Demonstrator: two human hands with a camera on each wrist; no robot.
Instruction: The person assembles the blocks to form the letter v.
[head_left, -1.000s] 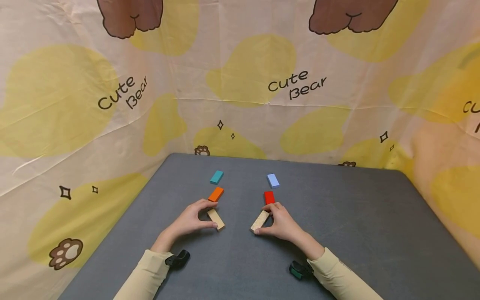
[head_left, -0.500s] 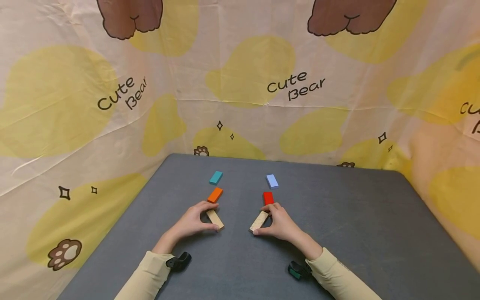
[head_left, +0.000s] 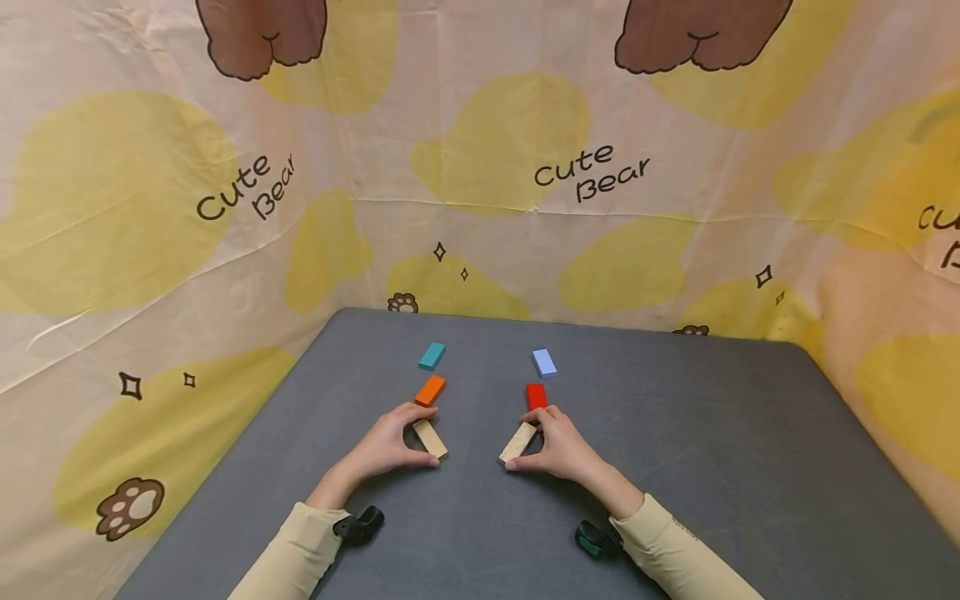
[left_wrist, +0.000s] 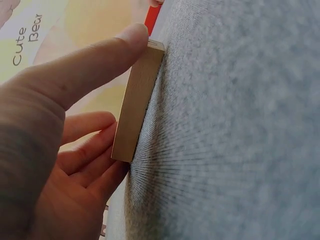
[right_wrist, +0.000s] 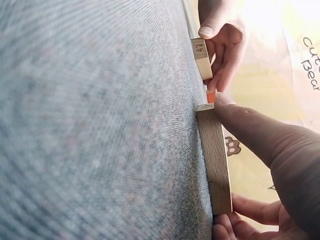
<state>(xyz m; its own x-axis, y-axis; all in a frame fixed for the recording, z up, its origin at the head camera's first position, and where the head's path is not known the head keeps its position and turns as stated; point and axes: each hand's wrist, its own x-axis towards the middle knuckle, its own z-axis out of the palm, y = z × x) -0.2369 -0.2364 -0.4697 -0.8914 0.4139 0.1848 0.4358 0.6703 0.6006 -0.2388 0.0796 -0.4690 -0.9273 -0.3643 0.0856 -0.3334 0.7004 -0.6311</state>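
My left hand holds a plain wooden block by its two ends, thumb at the near end and fingers at the far end. In the left wrist view this wooden block lies flat along the grey cloth. Mirroring it, my right hand grips a second plain wooden block end to end. The right wrist view shows that block down on the cloth, a printed mark on its end. An orange block lies just beyond the left fingers; a red block, partly hidden, lies beyond the right ones.
Farther back on the grey table lie a teal block on the left and a light blue block on the right. A printed curtain hangs behind the table. Both wrists wear dark camera mounts.
Both hands stay in place on the wooden blocks. The whole head view has shifted very slightly; the blocks keep their arrangement.
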